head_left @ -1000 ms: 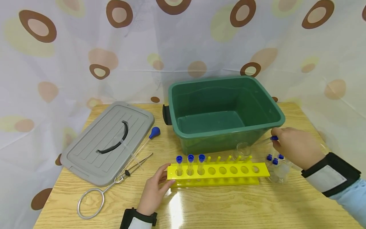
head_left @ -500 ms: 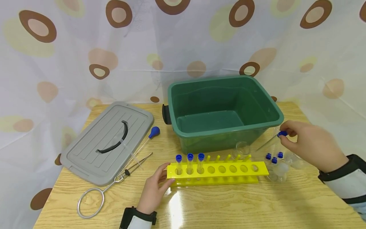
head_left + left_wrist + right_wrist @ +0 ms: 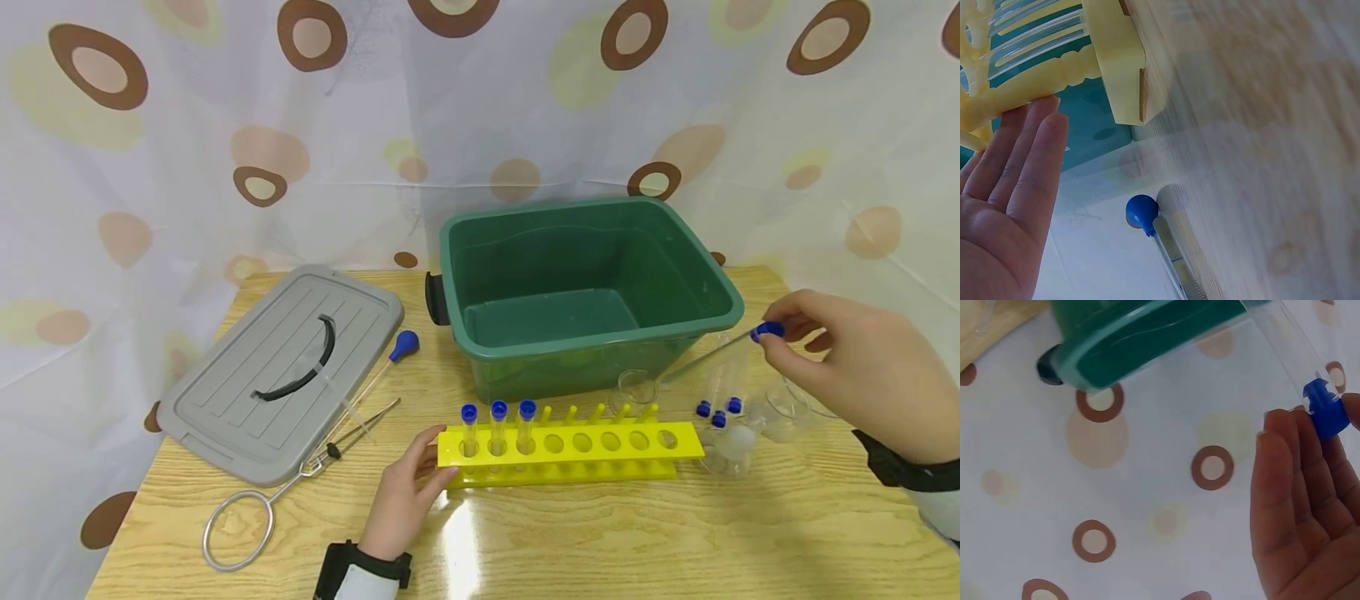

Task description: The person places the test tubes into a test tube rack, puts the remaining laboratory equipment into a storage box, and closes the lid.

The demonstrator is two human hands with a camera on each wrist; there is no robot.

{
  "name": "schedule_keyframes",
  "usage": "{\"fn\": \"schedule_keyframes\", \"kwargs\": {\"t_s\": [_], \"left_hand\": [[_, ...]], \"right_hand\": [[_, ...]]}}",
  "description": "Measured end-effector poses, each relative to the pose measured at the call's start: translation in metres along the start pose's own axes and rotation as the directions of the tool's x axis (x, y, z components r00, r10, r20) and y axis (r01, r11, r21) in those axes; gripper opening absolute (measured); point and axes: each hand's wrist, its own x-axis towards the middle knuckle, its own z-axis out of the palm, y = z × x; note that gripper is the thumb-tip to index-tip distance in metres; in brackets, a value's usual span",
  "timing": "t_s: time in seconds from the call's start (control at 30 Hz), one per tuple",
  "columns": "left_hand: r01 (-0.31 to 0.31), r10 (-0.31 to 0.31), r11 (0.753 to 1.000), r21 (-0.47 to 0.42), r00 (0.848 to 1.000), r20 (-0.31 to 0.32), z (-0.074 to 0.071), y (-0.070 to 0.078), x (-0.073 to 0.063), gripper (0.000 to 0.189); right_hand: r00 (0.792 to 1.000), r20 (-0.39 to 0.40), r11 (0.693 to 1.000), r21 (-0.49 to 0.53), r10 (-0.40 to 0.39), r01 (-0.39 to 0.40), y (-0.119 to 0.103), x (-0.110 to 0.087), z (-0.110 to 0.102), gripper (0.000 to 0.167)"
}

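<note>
A yellow test tube rack (image 3: 570, 446) stands across the middle of the table, holding three blue-capped test tubes (image 3: 498, 429) in its left holes. At the rack's left end my left hand (image 3: 405, 492) grips it, thumb in front and fingers behind. The left wrist view shows those fingers against the rack's end post (image 3: 1035, 87). My right hand (image 3: 870, 367), raised at the right, pinches another test tube (image 3: 708, 358) by its blue cap (image 3: 1327, 412). That tube slants down to the left, its far end near the green bin's front right corner.
Behind the rack is an open green bin (image 3: 592, 343). A grey lid (image 3: 262, 375), a blue-bulb dropper (image 3: 405, 344) and a metal ring clamp (image 3: 240, 533) lie left. At the right are several blue-capped tubes (image 3: 720, 392) and clear glassware (image 3: 783, 408); a glass beaker (image 3: 637, 387) stands behind the rack.
My right hand has moved right and up, away from the bin's front corner, with the test tube in it. The left hand keeps its hold on the rack.
</note>
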Motion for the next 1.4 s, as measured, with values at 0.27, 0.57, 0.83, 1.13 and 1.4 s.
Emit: {"fn": "schedule_keyframes", "kwargs": {"t_s": [0.27,0.57,0.83,1.13,1.4], "left_hand": [[-0.009,0.009,1.000,0.001,1.000,-0.016,0.001,-0.001,0.000,0.051],[-0.011,0.011,1.000,0.000,1.000,-0.018,0.002,-0.001,0.000,0.050],[-0.015,0.015,1.000,-0.004,1.000,-0.019,0.002,-0.002,0.000,0.050],[-0.018,0.018,1.000,0.004,1.000,-0.023,0.002,-0.002,0.000,0.050],[-0.009,0.009,1.000,-0.008,1.000,-0.017,0.002,-0.001,0.000,0.051]], "right_hand": [[0.999,-0.008,0.997,0.062,-0.054,0.054,-0.023,0.002,-0.010,0.018],[0.976,-0.072,0.964,0.159,-0.203,0.212,-0.049,0.006,-0.001,0.025],[0.947,-0.095,0.927,0.197,-0.307,0.320,-0.072,0.012,0.013,0.029],[0.928,-0.098,0.906,0.201,-0.359,0.372,-0.087,0.013,0.024,0.028],[0.923,-0.048,0.898,0.217,-0.382,0.383,-0.097,0.015,0.038,0.025]]}}
